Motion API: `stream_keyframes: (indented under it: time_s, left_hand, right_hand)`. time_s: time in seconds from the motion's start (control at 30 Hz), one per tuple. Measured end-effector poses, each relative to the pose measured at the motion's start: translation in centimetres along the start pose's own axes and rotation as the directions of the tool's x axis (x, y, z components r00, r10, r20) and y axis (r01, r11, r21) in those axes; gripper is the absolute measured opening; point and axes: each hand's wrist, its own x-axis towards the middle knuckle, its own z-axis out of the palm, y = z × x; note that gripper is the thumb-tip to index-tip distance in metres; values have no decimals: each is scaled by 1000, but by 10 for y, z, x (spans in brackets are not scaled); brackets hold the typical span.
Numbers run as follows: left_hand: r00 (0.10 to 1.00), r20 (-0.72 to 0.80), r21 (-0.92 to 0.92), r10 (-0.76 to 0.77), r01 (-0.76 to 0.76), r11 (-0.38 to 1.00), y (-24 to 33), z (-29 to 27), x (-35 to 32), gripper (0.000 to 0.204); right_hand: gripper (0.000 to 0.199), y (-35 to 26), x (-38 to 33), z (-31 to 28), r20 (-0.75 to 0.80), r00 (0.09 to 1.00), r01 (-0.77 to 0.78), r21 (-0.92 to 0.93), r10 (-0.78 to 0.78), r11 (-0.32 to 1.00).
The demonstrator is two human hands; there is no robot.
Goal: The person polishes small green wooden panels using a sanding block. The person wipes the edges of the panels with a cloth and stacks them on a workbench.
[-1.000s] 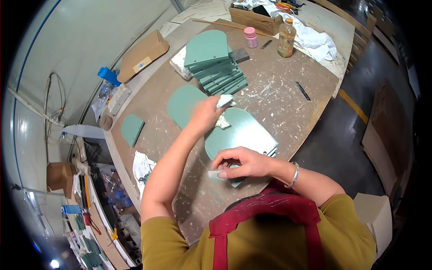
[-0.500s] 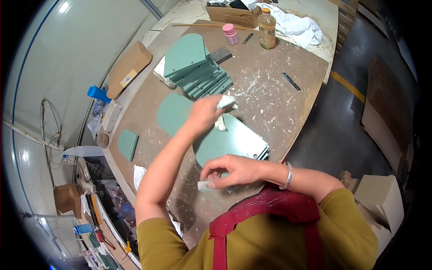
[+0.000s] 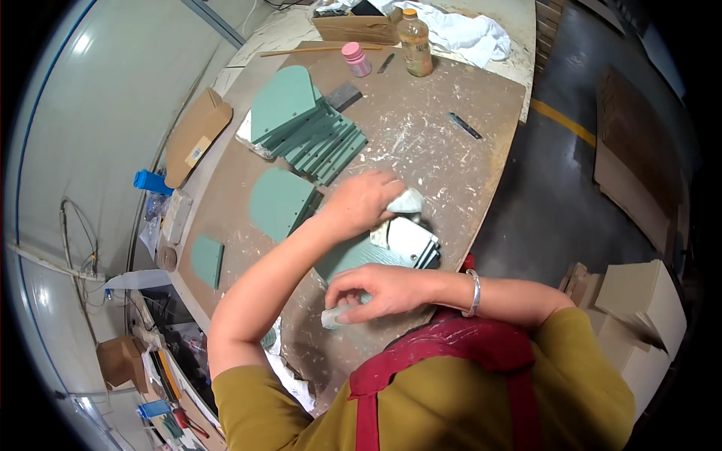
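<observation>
My left hand [image 3: 361, 199] is closed round a crumpled white cloth [image 3: 406, 201] and presses it on the top green panel [image 3: 353, 255] of a small stack. This panel looks glossy, with a dark screw hole near its square end. My right hand [image 3: 376, 292], a bangle at its wrist, rests by the stack's near side. Its curled fingers pinch a small pale folded piece [image 3: 331, 316] whose kind I cannot make out. Left of the stack lie more round-ended green panels [image 3: 278, 203], and a smaller green panel [image 3: 206, 261] sits farther left.
Beyond my left hand stands a fanned pile of green panels [image 3: 327, 143] beside a dark grey block [image 3: 344, 97]. Toward the back are a pink-lidded jar [image 3: 356, 62], a bottle [image 3: 416, 45] and a cardboard box [image 3: 353, 28]. A dark cutter knife [image 3: 465, 125] lies at right.
My left hand and the cloth have slid rightward over the panel toward its square end. My right hand stays by the stack with its pale piece. The whole view has shifted slightly.
</observation>
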Motion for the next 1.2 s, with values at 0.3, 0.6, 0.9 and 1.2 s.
stream_keyframes:
  time_s: [0.3,0.6,0.9,1.2]
  left_hand:
    - [960,264,25,98,-108,994,23,17,12,33]
    - [982,145,91,125,-139,986,33,27,15,33]
    - [938,-176,386,-298,344,856,-34,-13,-12,29]
    - [365,-201,-389,-909,822,416,10,40,-242,40]
  right_hand:
    - [36,1,1,5,1,998,62,-159,-63,985]
    - [36,-3,0,9,-28,998,49,-207,-56,977]
    - [34,-6,-1,14,-44,998,32,-236,-44,971]
    - [28,1,0,8,-59,995,84,16,-83,996]
